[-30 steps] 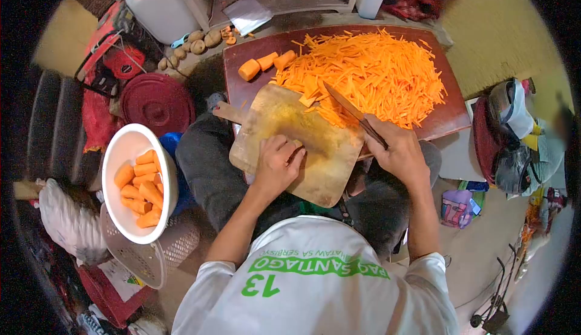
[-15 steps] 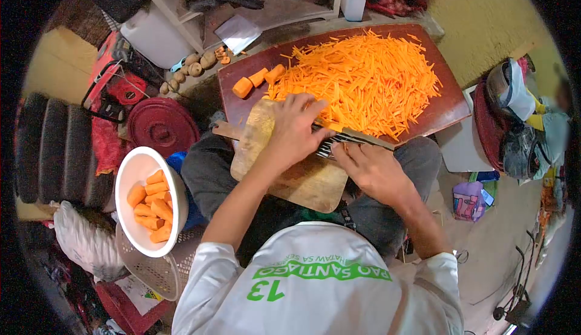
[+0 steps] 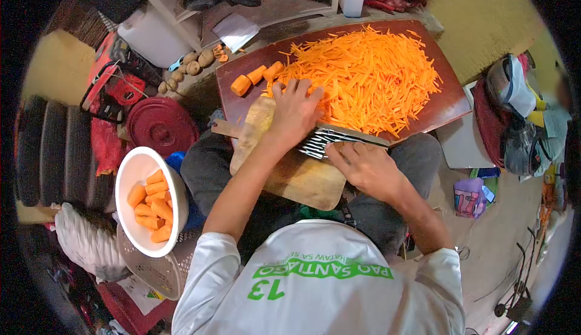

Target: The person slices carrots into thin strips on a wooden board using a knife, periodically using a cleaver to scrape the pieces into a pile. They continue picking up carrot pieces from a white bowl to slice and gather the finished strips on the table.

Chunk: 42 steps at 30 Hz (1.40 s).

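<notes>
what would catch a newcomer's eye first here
Probably the big heap of shredded orange carrot, spread over the dark red board beyond the hands. Next, perhaps, the white bowl of carrot pieces at the person's left, and the knife in the right hand, below the heap.

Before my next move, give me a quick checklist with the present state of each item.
1. Right hand holding the broad, striped-looking metal knife: ok.
2. Left hand well away from the blade: not ok, it is right beside it.
3. Pale wooden cutting board beneath the knife: ok.
4. Uncut carrot on the board: cannot tell, the hands hide part of it.
5. Thin orange carrot strips piled on the dark red tabletop: ok.
6. Whole orange carrots in the round white plastic bowl: ok.
</notes>
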{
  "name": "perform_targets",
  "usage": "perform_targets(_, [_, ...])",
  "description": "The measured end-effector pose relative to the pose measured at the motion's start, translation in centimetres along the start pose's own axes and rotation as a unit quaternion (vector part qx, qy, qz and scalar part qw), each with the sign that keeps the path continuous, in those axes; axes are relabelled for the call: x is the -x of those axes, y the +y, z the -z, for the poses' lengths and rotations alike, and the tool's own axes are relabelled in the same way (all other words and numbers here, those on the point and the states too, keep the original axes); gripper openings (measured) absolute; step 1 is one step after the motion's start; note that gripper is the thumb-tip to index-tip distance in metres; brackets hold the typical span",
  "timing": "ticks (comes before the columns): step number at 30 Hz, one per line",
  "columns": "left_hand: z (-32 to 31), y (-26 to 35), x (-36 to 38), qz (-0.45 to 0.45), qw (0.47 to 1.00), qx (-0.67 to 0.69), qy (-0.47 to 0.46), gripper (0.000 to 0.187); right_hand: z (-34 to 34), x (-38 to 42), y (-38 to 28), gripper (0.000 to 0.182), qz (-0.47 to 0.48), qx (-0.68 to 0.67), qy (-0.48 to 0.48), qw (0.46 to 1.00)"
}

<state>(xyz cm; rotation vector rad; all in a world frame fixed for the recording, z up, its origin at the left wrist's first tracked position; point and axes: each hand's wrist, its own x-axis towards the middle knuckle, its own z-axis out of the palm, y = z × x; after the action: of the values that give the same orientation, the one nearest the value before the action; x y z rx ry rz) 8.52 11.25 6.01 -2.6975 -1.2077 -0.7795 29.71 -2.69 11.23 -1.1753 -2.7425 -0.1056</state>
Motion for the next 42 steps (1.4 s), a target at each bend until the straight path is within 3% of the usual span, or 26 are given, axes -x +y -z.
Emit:
perform_targets(8, [0.6,-3.0,0.9,0.112,0.991,0.065,0.017,0.040,-0.7,1.4,-0.5,0.046,-0.033,-0.061,0.045,0.997])
perform_targets(12, [-2.0,-5.9,2.0,0.121,0.982,0.135,0.046,0.041,-1.7,2.3,-2.1,0.055,-0.041,-0.144,0.077,0.986])
perform_targets(15, [-1.3,-4.5,1.6,0.209,0.956,0.206,-0.009,0.043,-1.6,2.2,-3.3,0.056,-0.035,-0.176,0.101,0.979])
perform_targets(22, [-2.5,-4.5,1.4,0.223,0.940,0.260,0.013,0.045,-3.0,2.6,-4.3,0.052,-0.053,-0.174,0.067,0.981])
perform_targets(25, [-1.9,-4.2,1.2,0.159,0.973,0.166,0.029,0.036,-3.6,2.7,-4.4,0.052,-0.054,-0.181,0.065,0.980])
perform_targets(34, [-3.2,-5.0,1.2,0.203,0.955,0.217,-0.002,0.038,-3.6,2.3,-5.1,0.048,-0.051,-0.179,0.108,0.977])
perform_targets(37, [-3.4,-5.4,1.3,0.209,0.943,0.256,0.024,0.028,-4.0,2.1,-5.0,0.047,-0.059,-0.165,0.107,0.979])
perform_targets(42, [-2.2,-5.8,2.1,0.233,0.917,0.305,0.106,0.045,-5.1,1.1,-4.6,0.047,-0.083,-0.133,0.047,0.987])
